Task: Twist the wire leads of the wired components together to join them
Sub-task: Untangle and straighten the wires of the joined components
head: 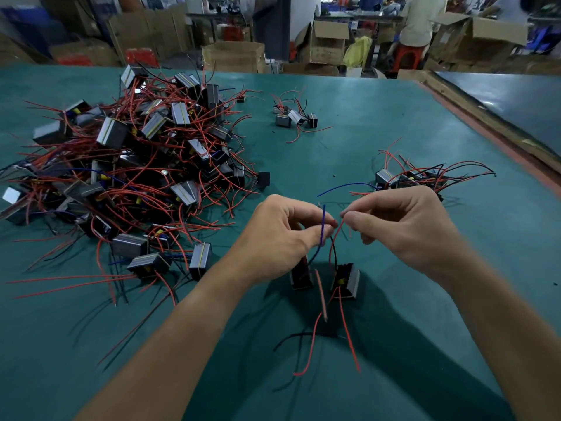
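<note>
Two small grey-and-black wired components hang below my hands over the green table: one (301, 276) under my left hand, the other (346, 281) under my right. My left hand (282, 235) pinches a blue lead (322, 226) between thumb and fingers. My right hand (406, 226) pinches a red lead (337, 235) at its fingertips. The two lead tips stand a short gap apart between the hands. More red and black leads (315, 332) trail down from both components toward me.
A big heap of the same components with tangled red wires (127, 165) fills the left of the table. A small cluster (296, 117) lies at the back middle, another bunch (413, 177) just behind my right hand. The table's right edge (498, 153) runs diagonally.
</note>
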`<state>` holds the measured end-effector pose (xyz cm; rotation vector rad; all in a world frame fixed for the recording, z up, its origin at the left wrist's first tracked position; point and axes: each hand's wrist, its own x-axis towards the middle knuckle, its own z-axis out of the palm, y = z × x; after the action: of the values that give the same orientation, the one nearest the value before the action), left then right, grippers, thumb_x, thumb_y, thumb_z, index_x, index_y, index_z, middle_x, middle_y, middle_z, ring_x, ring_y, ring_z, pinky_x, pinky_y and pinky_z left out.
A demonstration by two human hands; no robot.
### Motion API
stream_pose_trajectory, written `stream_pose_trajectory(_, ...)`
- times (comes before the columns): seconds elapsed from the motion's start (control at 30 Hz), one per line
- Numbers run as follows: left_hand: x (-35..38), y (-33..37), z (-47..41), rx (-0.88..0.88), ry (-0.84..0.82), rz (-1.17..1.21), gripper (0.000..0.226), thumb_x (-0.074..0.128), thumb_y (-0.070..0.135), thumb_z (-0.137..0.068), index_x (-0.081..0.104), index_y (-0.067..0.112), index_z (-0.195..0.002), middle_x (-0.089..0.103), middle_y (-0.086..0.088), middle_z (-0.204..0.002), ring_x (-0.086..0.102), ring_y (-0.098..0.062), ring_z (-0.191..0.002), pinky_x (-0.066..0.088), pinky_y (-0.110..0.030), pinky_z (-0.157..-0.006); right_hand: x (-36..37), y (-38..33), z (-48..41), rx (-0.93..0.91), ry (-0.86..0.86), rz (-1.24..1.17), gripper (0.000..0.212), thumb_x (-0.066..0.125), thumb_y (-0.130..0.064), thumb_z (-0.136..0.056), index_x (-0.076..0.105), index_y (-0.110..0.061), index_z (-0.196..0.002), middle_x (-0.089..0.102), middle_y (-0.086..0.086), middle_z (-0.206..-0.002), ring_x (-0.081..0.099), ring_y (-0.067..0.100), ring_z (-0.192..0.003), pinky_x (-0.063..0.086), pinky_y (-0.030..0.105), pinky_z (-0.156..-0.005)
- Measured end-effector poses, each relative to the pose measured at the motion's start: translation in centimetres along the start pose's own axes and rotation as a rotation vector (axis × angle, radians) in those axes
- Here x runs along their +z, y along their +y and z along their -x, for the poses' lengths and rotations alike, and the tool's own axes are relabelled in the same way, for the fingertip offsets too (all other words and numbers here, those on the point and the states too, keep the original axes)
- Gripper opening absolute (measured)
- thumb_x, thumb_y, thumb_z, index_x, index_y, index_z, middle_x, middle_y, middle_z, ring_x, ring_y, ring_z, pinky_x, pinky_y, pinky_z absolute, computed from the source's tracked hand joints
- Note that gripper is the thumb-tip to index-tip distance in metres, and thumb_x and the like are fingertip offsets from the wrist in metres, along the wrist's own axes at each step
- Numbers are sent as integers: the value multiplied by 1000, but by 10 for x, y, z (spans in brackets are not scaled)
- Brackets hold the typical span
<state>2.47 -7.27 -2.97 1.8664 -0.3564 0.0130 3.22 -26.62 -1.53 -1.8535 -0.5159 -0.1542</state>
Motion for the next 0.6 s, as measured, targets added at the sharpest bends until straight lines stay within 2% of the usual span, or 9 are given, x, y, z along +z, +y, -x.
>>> stream_pose_trajectory(0.07, 1, 2, 1, 37, -41, 55, 15, 69, 3, -88, 78, 15, -87, 61, 11, -52, 44, 5, -46, 35, -9, -50, 4, -2, 1, -75, -8, 41, 16, 75, -9, -82, 77, -23, -73, 65, 9, -62, 50, 19, -49, 42, 36, -48)
stream_pose_trajectory(0.1, 2, 3, 1, 50, -50, 73, 15, 68, 1, -89, 77, 14, -89, 59, 15, -50, 43, 5, -42, 32, -5, -47, 5, -2, 2, -97, -8, 46, 13, 75, -12, -81, 77, -24, -75, 65, 10, -64, 50, 25, -51, 41, 40, -49)
stream_pose_trajectory(0.33, 2, 4, 3, 86, -52, 152, 15, 65, 4, -87, 76, 13, -85, 61, 13, -55, 46, 4, -45, 35, -6, -49, 2, -4, 3, -153, -11, 76, 7, 71, -15, -79, 76, -17, -75, 61, 17, -63, 49, 36, -57, 35, 41, -49)
stream_pose_trajectory(0.47, 2, 4, 3, 82, -49, 136, 12, 70, 3, -86, 78, 12, -82, 65, 10, -59, 50, -4, -56, 42, -16, -56, 1, -5, 4, -151, -33, 92, 7, 72, -15, -79, 76, -20, -75, 64, 16, -64, 53, 41, -58, 39, 47, -49)
stream_pose_trajectory(0.6, 1, 6, 5, 80, -58, 147, 4, 74, 9, -80, 78, 8, -80, 67, -4, -63, 50, -15, -61, 41, -31, -59, 0, -5, 4, -93, -52, 81, 9, 73, -22, -77, 73, -18, -69, 63, 12, -60, 50, 29, -50, 39, 43, -48)
